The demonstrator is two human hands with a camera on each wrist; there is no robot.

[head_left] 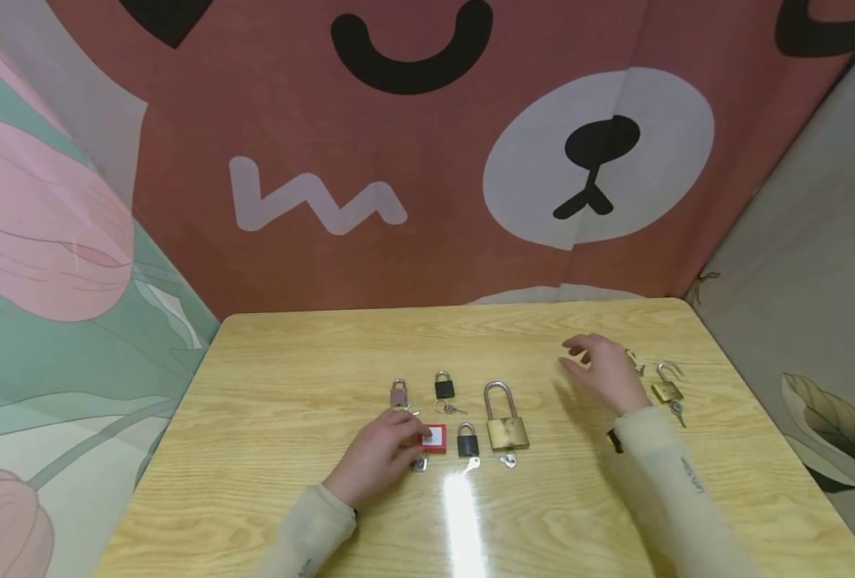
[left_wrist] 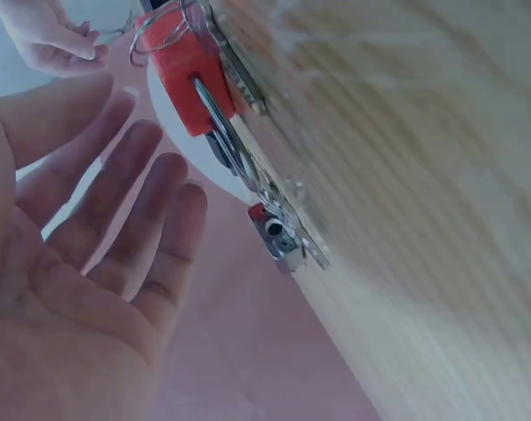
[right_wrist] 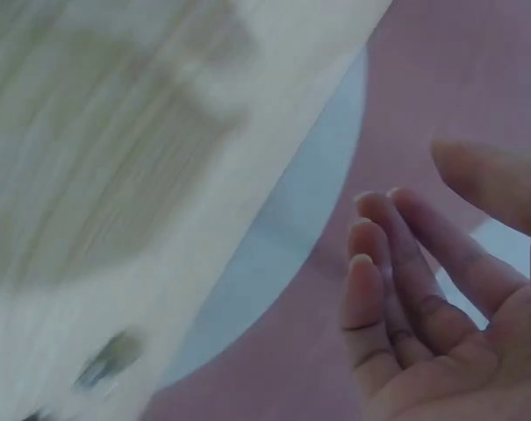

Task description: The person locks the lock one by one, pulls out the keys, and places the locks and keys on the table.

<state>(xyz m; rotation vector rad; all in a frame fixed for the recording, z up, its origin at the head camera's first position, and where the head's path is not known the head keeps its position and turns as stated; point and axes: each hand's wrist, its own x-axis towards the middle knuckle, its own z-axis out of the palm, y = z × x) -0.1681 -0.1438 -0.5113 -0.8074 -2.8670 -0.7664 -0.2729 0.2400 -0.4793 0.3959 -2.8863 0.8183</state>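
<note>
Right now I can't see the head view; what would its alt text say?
A person's left hand is at a red block, while the right hand, empty, is raised over a wooden table, left of an open brass padlock. Between the hands lie a larger brass padlock, two black padlocks and keys.

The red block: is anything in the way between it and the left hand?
Nothing visible is in the way. In the head view, the left hand is right at the red block. Some keys lie close by, on the block's near side.
</note>
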